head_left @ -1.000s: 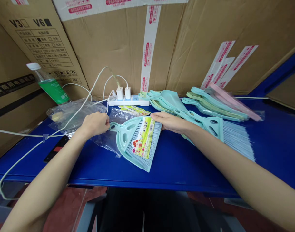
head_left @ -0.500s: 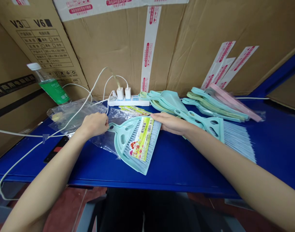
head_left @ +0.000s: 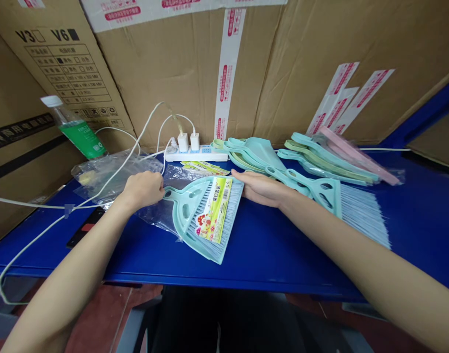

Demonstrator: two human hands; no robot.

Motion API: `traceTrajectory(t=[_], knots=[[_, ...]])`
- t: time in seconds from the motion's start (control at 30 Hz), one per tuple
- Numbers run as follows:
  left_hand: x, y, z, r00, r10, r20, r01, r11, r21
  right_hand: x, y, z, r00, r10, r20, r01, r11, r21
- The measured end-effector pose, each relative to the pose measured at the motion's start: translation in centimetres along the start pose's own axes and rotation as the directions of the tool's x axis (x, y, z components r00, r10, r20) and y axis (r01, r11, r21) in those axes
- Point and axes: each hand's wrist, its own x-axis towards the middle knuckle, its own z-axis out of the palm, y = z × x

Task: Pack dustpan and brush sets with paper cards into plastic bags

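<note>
A mint-green dustpan (head_left: 184, 239) holds a brush (head_left: 229, 215) with pale blue bristles, and a yellow-green printed card (head_left: 214, 211) lies over the bristles. My left hand (head_left: 145, 190) is closed around the end of the handles, at the left. At the upper right corner of the dustpan, my right hand (head_left: 259, 188) has its fingers extended along the edge beside the card; its fingertips are partly hidden.
Clear plastic bags (head_left: 117, 171) and a tilted bottle (head_left: 80, 135) are at the left. Cables run to a power strip (head_left: 209, 156). Behind are loose cards (head_left: 205, 167) and dustpans (head_left: 261, 151); another brush (head_left: 362, 211) and wrapped sets (head_left: 330, 159) sit right.
The dustpan, brush and card have shifted slightly left and up. The fingers of my right hand have moved off the card's top corner.
</note>
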Motion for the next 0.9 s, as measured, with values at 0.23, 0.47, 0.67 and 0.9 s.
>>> traceTrajectory(t=[0.23, 0.47, 0.67, 0.9], knots=[[0.17, 0.02, 0.07, 1.000, -0.007, -0.020, 0.008, 1.000, 0.014, -0.14, 0.03, 0.15, 0.997, 0.006, 0.082, -0.010, 0.999, 0.041], [0.28, -0.08, 0.12, 1.000, -0.005, -0.014, 0.005, 1.000, 0.030, -0.20, -0.09, 0.17, 0.997, 0.013, 0.078, -0.018, 0.998, 0.063], [0.31, -0.13, 0.10, 1.000, -0.014, -0.021, 0.015, 0.999, 0.035, -0.06, 0.01, 0.10, 0.995, 0.057, 0.079, -0.062, 0.995, 0.074], [0.38, -0.19, 0.09, 0.996, -0.070, -0.049, 0.073, 0.995, 0.062, -0.02, 0.02, 0.08, 0.990, 0.050, 0.129, -0.060, 0.996, 0.073]])
